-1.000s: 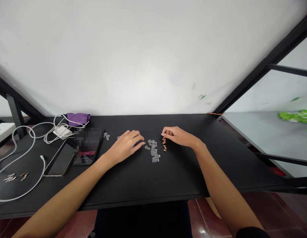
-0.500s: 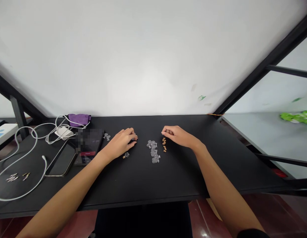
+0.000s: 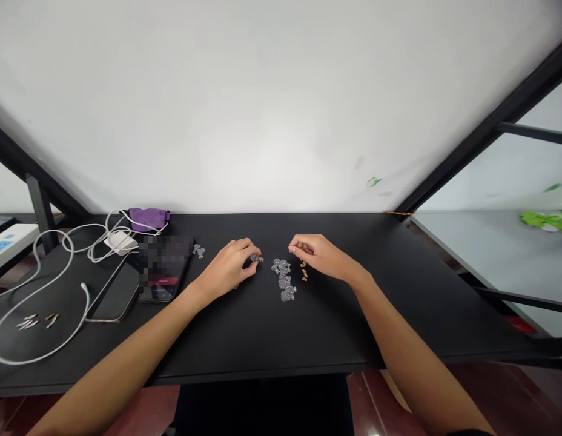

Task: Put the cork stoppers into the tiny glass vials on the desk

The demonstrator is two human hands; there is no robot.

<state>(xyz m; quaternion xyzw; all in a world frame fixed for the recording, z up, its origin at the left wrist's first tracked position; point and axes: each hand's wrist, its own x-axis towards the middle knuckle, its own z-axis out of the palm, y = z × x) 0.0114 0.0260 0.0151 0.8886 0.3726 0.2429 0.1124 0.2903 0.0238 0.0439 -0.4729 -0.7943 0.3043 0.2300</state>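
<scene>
Clear moulded plastic pieces [image 3: 283, 280] stand in a loose column at the middle of the black surface [image 3: 263, 339], with a short row of tiny tan pieces [image 3: 303, 272] just to their right, probably laid out this way so both hands can reach them. The left hand [image 3: 229, 269] pinches a tiny clear piece [image 3: 256, 258] between thumb and fingertips, just left of the column and apparently lifted clear of the surface. The right hand [image 3: 320, 257] curls with its fingers drawn together just above the tan row; whether it holds anything cannot be told. Nothing stands between the hands and these pieces. Farther left lie a phone with a blurred screen [image 3: 163, 269], a dark phone [image 3: 114, 290], a white cable [image 3: 47, 303], a white charger [image 3: 121, 243], a purple cloth pouch [image 3: 148, 219] and slim metal pins [image 3: 29, 322], all well apart from the hands.
</scene>
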